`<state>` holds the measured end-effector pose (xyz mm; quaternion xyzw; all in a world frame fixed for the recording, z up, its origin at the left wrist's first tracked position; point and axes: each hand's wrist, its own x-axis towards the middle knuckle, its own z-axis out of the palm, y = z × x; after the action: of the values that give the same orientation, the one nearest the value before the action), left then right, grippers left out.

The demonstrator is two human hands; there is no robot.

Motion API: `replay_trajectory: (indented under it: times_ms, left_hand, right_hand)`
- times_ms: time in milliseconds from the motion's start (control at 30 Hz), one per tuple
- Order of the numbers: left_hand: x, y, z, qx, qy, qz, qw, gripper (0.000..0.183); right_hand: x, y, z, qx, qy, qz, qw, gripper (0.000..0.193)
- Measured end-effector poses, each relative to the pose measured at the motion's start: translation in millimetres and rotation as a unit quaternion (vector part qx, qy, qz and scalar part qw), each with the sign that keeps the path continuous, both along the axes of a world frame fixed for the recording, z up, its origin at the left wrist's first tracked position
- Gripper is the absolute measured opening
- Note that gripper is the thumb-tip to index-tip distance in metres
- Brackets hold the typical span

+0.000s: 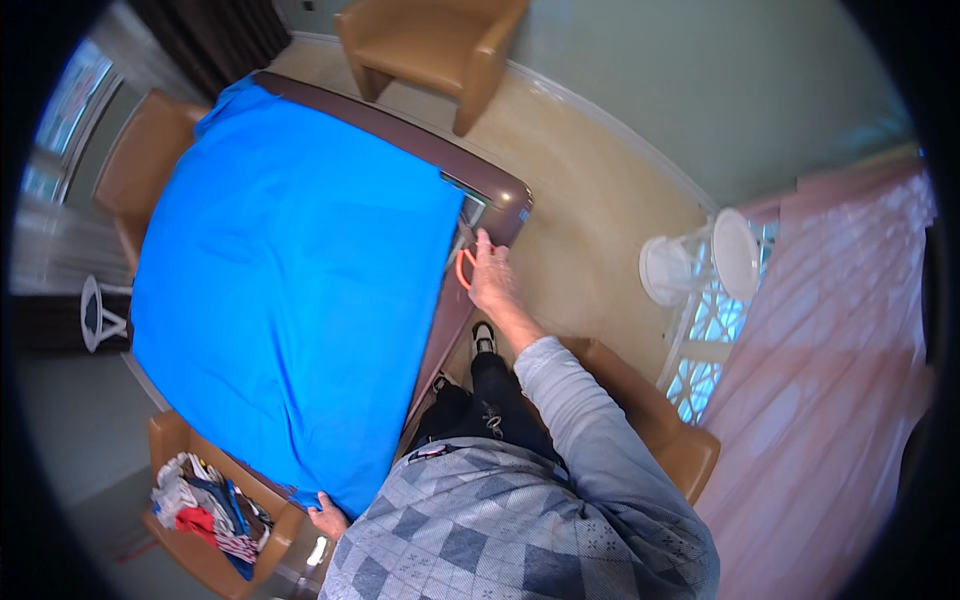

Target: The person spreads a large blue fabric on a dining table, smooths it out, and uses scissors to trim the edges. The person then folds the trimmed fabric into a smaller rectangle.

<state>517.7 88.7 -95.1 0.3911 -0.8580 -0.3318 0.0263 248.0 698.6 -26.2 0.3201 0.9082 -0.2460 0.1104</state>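
Note:
A large bright blue cloth (pixel 290 270) lies over most of a brown table (pixel 505 195), with folds running toward the near corner. My right hand (pixel 492 278) is closed on scissors (pixel 462 270) with orange handles, at the cloth's right edge. The blades point away from me, near the table's far right corner; how far they are apart I cannot make out. At the near left corner my left hand (pixel 328 518) grips the edge of the cloth, thumb on top, the other fingers mostly hidden.
Tan armchairs stand around the table: one beyond it (pixel 430 45), one at the left (pixel 150 160), one at my right (pixel 640 410). Another armchair (pixel 285 535) at the near left holds a heap of clothes (pixel 210 510). A round white side table (pixel 735 255) stands by the pink curtain (pixel 800 400).

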Motion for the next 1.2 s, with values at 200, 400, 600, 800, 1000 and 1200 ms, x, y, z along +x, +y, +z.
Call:
replay_trajectory:
  times_ms: [200,400,600,800,1000,1200]
  left_hand:
    - [12.5,-51.4,-38.6,-0.148,-0.118,0.057,0.98,0.062]
    - [-16.4,-36.7,-36.7,-0.147,-0.205,0.017,0.967,0.06]
    - [-17.4,-35.0,-23.8,-0.147,-0.236,0.001,0.961,0.057]
    - [0.7,-28.2,7.2,-0.125,-0.216,0.028,0.968,0.055]
    - [-7.1,-14.8,3.8,-0.042,-0.114,0.005,0.993,0.047]
    - [-11.0,27.1,27.6,0.03,-0.011,0.08,0.996,0.024]
  right_hand:
    - [5.1,-20.4,-9.6,-0.113,0.065,-0.131,0.983,0.12]
    - [64.8,13.5,-40.8,-0.294,0.107,-0.212,0.926,0.102]
    - [254.7,36.7,-106.1,-0.297,-0.096,-0.211,0.926,0.1]
    - [487.3,27.0,-137.9,-0.138,-0.12,-0.297,0.937,0.079]
    - [435.0,29.5,-107.0,-0.024,-0.148,-0.189,0.97,0.047]
    - [127.1,90.9,-112.8,-0.077,0.201,-0.057,0.975,0.026]
